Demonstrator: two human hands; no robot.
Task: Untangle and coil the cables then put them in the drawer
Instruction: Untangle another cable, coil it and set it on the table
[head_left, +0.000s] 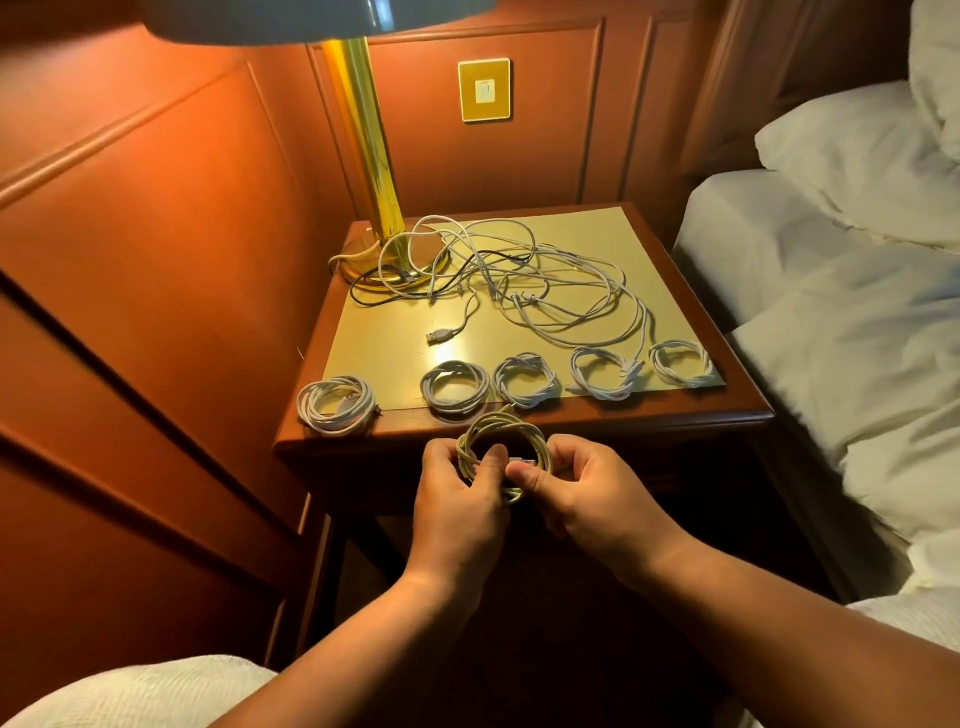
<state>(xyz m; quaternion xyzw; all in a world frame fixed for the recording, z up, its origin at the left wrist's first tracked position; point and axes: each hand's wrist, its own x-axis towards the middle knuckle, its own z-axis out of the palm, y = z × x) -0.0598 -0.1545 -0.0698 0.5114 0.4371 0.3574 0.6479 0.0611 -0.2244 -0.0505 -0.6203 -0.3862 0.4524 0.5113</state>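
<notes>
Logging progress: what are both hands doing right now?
Left hand: closed, gripping the coiled cable.
Right hand: closed, pinching the same coil at its connector end.

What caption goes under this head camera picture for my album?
Both hands, left hand and right hand, hold a coiled white cable before the wooden nightstand bearing five finished white coils.

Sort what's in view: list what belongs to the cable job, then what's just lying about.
Job: coil in hands, left hand, right hand, five finished coils, tangled cables, nightstand.
Lying about: lamp, wall plate, pillow, bed.
</notes>
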